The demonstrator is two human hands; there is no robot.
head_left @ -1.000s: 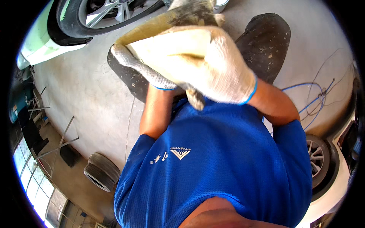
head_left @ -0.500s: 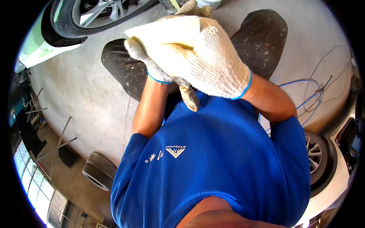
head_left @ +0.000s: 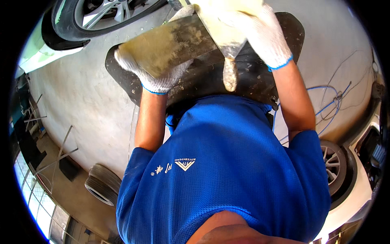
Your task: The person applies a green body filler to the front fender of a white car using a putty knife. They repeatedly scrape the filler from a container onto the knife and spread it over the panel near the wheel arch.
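Observation:
My left hand point(head_left: 156, 81), in a white knit glove with a blue cuff, holds a flat, dark putty board point(head_left: 178, 42) smeared with yellowish paste. Its thumb lies at the board's left edge, and most of the palm is underneath. Beside the board's right end is a putty knife point(head_left: 230, 73), its worn, stained handle pointing back toward me. The knife's wide blade, pale yellow and glaring in the light, reaches up to the top of the view. My gloved right hand point(head_left: 266, 38) closes on the blade's right side; its fingertips are lost in the glare.
Below the tools are my dark, speckled trouser legs point(head_left: 284, 34). A car wheel point(head_left: 118, 12) stands at the far left, beside a pale body panel point(head_left: 48, 53). Blue hose point(head_left: 333, 97) lies coiled on the right. Loose tyres point(head_left: 103, 183) rest at the left, and another car wheel point(head_left: 333, 166) stands at the right.
My hands, overlapping before, have moved apart. The right hand has shifted right and away with the putty knife, and the smeared face of the board in my left hand has come into sight.

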